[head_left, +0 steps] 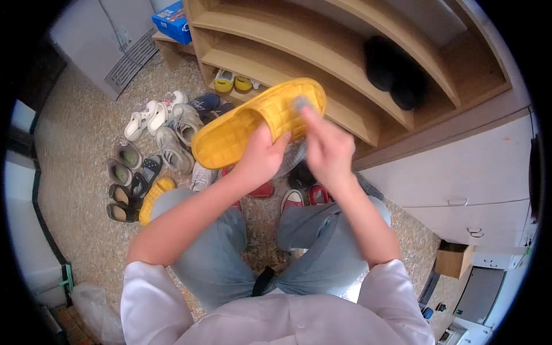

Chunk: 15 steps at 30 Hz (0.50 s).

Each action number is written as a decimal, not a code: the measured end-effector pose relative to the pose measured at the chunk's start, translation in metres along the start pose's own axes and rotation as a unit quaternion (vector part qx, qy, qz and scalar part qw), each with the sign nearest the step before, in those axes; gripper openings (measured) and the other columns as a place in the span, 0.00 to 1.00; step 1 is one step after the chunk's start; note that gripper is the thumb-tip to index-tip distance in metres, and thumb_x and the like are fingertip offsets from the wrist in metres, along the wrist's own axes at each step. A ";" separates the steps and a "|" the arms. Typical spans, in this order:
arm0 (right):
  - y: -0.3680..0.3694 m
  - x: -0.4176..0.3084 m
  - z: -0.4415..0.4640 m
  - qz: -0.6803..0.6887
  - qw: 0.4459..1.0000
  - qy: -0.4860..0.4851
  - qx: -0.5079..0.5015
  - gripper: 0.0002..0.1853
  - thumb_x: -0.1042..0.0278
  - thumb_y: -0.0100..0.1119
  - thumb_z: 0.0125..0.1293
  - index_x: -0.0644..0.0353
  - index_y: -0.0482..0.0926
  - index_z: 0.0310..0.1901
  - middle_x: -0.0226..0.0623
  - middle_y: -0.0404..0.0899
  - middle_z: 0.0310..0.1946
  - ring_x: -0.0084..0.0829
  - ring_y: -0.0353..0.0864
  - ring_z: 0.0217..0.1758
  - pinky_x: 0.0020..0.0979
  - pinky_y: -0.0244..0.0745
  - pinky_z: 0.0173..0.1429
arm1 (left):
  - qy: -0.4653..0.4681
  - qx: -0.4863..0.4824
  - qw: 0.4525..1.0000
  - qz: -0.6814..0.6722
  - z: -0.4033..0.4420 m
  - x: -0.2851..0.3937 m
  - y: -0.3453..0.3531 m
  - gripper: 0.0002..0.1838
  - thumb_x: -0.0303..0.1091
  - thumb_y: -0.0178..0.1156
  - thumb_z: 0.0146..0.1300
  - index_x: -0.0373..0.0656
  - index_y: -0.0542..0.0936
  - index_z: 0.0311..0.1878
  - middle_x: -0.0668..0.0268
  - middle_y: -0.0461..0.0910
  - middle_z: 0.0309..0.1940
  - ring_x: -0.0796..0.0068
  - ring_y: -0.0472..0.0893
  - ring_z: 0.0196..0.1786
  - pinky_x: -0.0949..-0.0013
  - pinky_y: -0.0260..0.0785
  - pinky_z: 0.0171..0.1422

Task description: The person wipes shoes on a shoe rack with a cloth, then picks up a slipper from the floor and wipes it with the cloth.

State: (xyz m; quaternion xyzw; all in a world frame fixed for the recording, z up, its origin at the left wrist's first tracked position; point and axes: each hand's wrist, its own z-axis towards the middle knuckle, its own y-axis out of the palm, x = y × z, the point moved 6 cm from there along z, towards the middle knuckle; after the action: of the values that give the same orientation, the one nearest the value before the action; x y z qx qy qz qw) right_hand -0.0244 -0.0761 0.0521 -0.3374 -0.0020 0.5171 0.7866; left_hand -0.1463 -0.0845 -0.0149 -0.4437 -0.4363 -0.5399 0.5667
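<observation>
A yellow quilted slide slipper (pixel 227 135) is held up in front of me, tilted, its toe to the upper right. My left hand (pixel 264 154) grips it at the foot opening, with the fingers partly hidden inside. At the toe strap is my right hand (pixel 330 146), fingers curled in a pinch. A small grey, blurred thing (pixel 301 103) shows at its fingertips against the yellow strap; its kind I cannot make out. The matching yellow slipper (pixel 155 195) lies on the floor to the left, beside my knee.
Several pairs of shoes stand on the speckled floor, among them white clogs (pixel 154 115) and beige sneakers (pixel 174 150). Ahead is a wooden shoe rack (pixel 276 43) with black footwear (pixel 394 72) and yellow shoes (pixel 233 82). White cabinets (pixel 454 167) line the right; a blue box (pixel 173 22) sits upper left.
</observation>
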 end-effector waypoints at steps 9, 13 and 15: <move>0.009 0.028 -0.003 -0.058 0.992 0.101 -0.056 0.18 0.76 0.55 0.55 0.52 0.79 0.49 0.47 0.80 0.29 0.44 0.81 0.30 0.38 0.76 0.33 | -0.016 -0.016 0.999 -0.039 -0.005 -0.001 0.006 0.18 0.23 0.50 0.65 0.32 0.67 0.58 0.62 0.73 0.54 0.72 0.72 0.57 0.70 0.62 0.62; -0.006 0.036 -0.001 -0.010 0.993 0.113 0.019 0.17 0.76 0.54 0.57 0.54 0.79 0.49 0.48 0.81 0.33 0.46 0.82 0.33 0.39 0.77 0.37 | -0.028 -0.026 0.999 -0.026 -0.004 0.005 0.005 0.18 0.24 0.51 0.65 0.32 0.68 0.57 0.62 0.74 0.53 0.73 0.73 0.57 0.70 0.63 0.61; -0.008 0.028 -0.001 0.017 0.997 0.071 0.019 0.16 0.78 0.54 0.57 0.56 0.79 0.48 0.47 0.81 0.35 0.44 0.82 0.34 0.37 0.77 0.37 | -0.022 -0.017 0.999 -0.036 -0.003 0.004 0.004 0.17 0.24 0.52 0.65 0.32 0.68 0.57 0.62 0.75 0.53 0.73 0.73 0.56 0.71 0.63 0.61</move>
State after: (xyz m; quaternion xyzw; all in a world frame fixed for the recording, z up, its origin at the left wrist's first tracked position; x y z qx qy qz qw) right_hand -0.0043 -0.0553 0.0462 -0.3584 0.0689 0.5056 0.7818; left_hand -0.1421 -0.0886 -0.0123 -0.4486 -0.4553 -0.5576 0.5297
